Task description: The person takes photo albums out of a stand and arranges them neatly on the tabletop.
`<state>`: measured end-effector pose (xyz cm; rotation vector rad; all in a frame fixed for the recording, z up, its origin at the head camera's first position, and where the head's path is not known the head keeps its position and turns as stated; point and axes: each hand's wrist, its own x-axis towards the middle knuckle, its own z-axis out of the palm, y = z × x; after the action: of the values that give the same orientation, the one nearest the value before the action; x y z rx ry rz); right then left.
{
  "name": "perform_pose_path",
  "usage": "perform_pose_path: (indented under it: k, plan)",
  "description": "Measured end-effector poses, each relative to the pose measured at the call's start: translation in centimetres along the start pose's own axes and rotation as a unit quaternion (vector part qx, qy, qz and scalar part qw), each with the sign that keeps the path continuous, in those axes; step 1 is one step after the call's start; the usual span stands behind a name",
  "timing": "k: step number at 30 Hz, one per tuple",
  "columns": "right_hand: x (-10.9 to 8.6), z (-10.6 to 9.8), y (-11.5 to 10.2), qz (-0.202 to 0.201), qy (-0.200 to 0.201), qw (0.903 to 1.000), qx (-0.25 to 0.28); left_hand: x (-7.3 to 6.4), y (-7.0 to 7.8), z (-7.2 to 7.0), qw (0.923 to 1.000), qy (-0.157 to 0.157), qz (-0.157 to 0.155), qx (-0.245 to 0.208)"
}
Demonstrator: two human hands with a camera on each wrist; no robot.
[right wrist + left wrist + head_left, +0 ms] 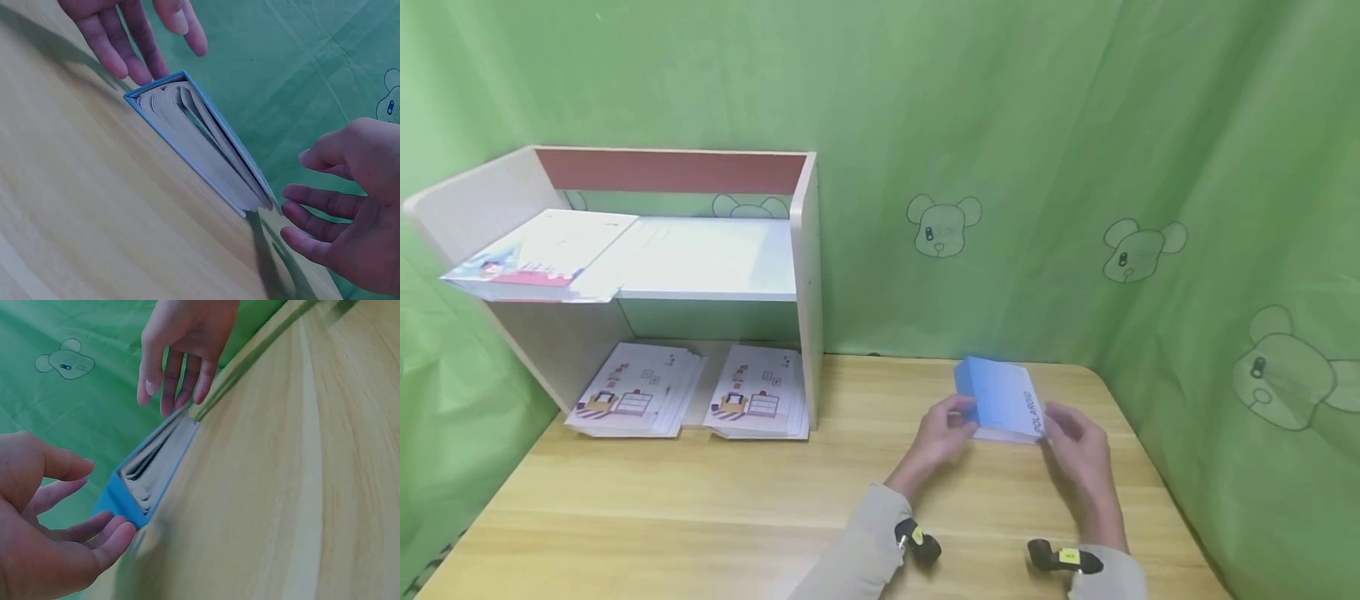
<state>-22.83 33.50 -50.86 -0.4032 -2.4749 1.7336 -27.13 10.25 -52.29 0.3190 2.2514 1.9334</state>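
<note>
A photo album (997, 398) with a blue-to-white cover marked POLAROID lies flat on the wooden table. Its blue spine faces left, and pale page edges show in both wrist views. Beside the spine is my left hand (942, 435), fingers relaxed and fingertips at or very near it; contact is hard to tell. My right hand (1081, 450) is at the album's open side with loosely bent fingers. In the right wrist view a small gap separates the right fingertips (291, 209) from the cover's edge. Neither hand grips the album.
A two-level shelf unit (808, 333) stands at the left of the table (700, 500). Booklets (542, 250) lie on its upper board, with two more stacks below, a left stack (636, 387) and a right stack (758, 392). Green curtain (1000, 108) hangs behind and to the right.
</note>
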Motion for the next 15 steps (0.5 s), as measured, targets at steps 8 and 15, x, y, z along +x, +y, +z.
perform_pose_path:
  k: [8, 15]
  plan:
    - [-1.4, -0.2, -1.3, -0.021, -0.012, 0.9947, 0.099, -0.7, 0.4, -1.0, 0.9993, -0.007, 0.034, -0.017]
    - [-1.8, -0.3, -2.7, -0.042, -0.013, 0.9932, 0.108, -1.5, 1.6, -2.1, 0.9947, -0.033, 0.086, -0.046]
